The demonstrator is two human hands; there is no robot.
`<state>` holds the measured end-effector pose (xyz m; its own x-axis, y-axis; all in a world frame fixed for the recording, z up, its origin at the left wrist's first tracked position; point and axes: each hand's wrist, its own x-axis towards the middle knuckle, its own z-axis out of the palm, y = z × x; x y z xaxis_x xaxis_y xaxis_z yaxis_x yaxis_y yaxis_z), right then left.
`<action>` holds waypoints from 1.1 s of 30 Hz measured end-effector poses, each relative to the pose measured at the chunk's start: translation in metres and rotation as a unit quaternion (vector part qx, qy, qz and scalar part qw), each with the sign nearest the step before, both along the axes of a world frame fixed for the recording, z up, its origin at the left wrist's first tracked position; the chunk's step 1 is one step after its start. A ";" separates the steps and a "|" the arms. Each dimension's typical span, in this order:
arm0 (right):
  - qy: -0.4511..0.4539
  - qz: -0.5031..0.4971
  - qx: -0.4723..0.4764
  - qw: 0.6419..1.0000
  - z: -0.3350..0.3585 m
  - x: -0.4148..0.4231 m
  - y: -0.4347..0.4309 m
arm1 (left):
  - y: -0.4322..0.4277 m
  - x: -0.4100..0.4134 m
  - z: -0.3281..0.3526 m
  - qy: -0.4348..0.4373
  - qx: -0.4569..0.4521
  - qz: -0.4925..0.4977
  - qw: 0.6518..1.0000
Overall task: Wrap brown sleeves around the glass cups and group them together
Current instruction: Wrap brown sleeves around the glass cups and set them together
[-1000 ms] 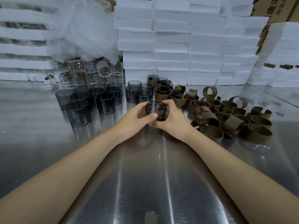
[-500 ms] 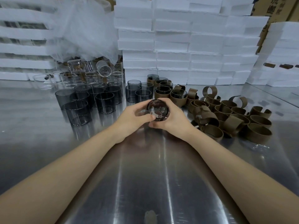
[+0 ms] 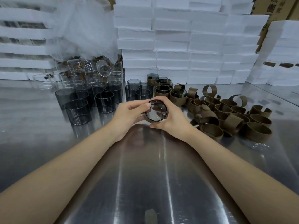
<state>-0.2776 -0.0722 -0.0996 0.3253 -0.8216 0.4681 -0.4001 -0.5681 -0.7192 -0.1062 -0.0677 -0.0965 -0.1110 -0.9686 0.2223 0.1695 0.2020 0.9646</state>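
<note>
Head view: 1 glass cup [image 3: 156, 112], tipped end-on toward the camera, is held over the counter [image 3: 145, 175] by the left hand [image 3: 129, 115] and right hand [image 3: 174, 120], each grip curled round it, between bare dark cups [image 3: 90, 101] and heaped brown sleeves [image 3: 226, 117].

A steel table [image 3: 145, 175] carries dark cups [image 3: 77, 110] back left, brown sleeves [image 3: 226, 113] right, and foam boxes [image 3: 178, 46] along its far edge.

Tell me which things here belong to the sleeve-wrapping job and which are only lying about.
Job: held glass cup, in left hand and right hand; loose brown sleeves; bare dark cups; sleeved cups.
Lying about: white foam blocks; plastic sheet; cardboard boxes.
</note>
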 end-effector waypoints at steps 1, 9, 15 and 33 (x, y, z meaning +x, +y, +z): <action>0.003 0.003 -0.005 1.000 0.000 0.000 0.000 | 0.000 0.000 0.000 0.003 0.002 0.005 1.000; 0.032 0.016 -0.081 0.996 0.002 0.005 0.003 | -0.002 -0.004 -0.002 0.033 0.034 0.010 0.999; 0.045 0.035 -0.121 0.991 0.003 0.008 0.007 | -0.002 -0.004 -0.001 -0.021 0.031 -0.001 0.999; 0.126 0.018 -0.061 0.990 0.010 0.006 0.009 | 0.000 -0.005 -0.003 -0.095 -0.031 -0.005 0.995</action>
<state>-0.2717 -0.0637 -0.0896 0.4721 -0.7493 0.4643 -0.5353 -0.6622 -0.5243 -0.1111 -0.0678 -0.0996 -0.1658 -0.9522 0.2564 -0.0133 0.2622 0.9649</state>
